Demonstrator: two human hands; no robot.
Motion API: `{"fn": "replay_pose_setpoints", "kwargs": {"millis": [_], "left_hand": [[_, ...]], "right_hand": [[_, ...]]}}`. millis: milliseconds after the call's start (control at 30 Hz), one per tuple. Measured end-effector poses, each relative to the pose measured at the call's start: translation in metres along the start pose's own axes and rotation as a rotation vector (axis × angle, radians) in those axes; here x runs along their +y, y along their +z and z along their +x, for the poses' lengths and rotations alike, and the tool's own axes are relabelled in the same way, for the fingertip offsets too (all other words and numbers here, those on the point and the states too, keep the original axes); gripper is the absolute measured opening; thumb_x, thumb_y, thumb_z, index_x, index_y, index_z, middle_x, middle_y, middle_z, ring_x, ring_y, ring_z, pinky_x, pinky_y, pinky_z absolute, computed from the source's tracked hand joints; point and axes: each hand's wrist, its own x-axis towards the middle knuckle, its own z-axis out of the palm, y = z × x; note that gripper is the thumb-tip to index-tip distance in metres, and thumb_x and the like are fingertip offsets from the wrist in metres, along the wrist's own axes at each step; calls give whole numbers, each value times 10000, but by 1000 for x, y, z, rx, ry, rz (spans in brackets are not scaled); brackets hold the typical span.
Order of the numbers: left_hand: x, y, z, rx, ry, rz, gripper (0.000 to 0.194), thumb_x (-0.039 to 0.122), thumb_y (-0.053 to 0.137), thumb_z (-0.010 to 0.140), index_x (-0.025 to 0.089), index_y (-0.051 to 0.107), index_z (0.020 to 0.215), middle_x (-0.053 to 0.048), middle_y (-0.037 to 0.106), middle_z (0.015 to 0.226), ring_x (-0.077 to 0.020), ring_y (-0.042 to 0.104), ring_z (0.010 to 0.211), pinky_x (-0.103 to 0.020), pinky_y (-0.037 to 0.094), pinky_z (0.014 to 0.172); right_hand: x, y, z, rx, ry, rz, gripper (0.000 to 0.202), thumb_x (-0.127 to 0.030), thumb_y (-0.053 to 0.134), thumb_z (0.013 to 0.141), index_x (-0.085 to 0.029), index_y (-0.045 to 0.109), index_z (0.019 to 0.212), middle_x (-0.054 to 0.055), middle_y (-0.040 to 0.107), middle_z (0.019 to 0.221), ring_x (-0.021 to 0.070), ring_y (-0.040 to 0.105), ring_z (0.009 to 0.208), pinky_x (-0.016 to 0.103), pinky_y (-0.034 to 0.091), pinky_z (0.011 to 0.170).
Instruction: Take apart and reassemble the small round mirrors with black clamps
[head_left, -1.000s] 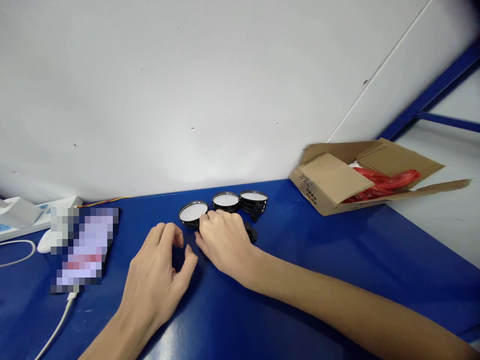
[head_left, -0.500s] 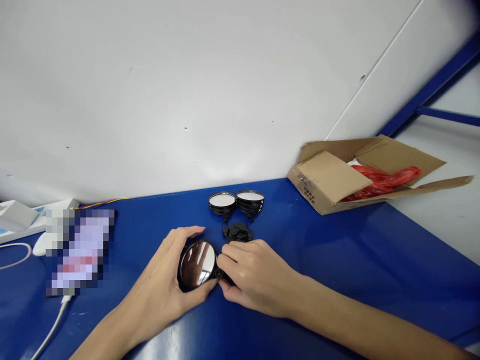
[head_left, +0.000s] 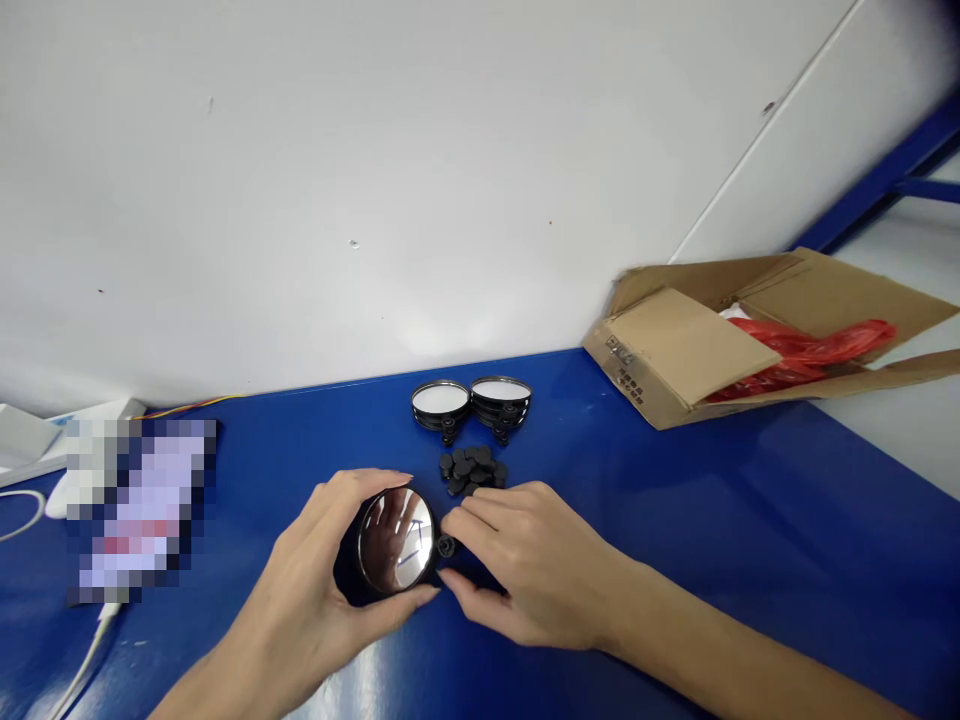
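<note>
A small round mirror [head_left: 396, 540] with a black rim is in my left hand [head_left: 315, 580], the thumb below and the fingers curved over its top edge. On the mirror's right side is a short black mount [head_left: 447, 546]. My right hand [head_left: 525, 565] has its curled fingers at this mount, with the thumb just under it. Part of the mount is hidden by those fingers. Just beyond my right hand lies a pile of small black caps [head_left: 474, 468]. Farther back stand two stacks of similar round mirrors, a left stack [head_left: 441, 402] and a right stack [head_left: 501, 400].
An open cardboard box [head_left: 667, 350] holding a red plastic bag [head_left: 817, 345] stands at the back right against the white wall [head_left: 450, 180]. On the left, a blurred-out phone [head_left: 146, 510] with a white cable [head_left: 94, 655] lies on the blue table [head_left: 675, 530] beside a white power strip [head_left: 112, 415].
My right thumb has come away from the mount a little, showing more of it. The mirror stays in my left hand, slightly turned. The view has shifted a little.
</note>
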Motion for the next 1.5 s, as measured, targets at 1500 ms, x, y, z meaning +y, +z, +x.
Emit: {"fn": "replay_pose_setpoints", "kwargs": {"millis": [1500], "left_hand": [[25, 3, -8, 216, 18, 38, 472, 342, 795, 947, 322, 605, 1379, 7, 725, 1028, -192, 780, 785, -284, 646, 642]], "right_hand": [[24, -20, 4, 119, 617, 56, 109, -224, 767, 993, -264, 736, 1090, -89, 660, 677, 147, 634, 606, 285, 359, 621]]}}
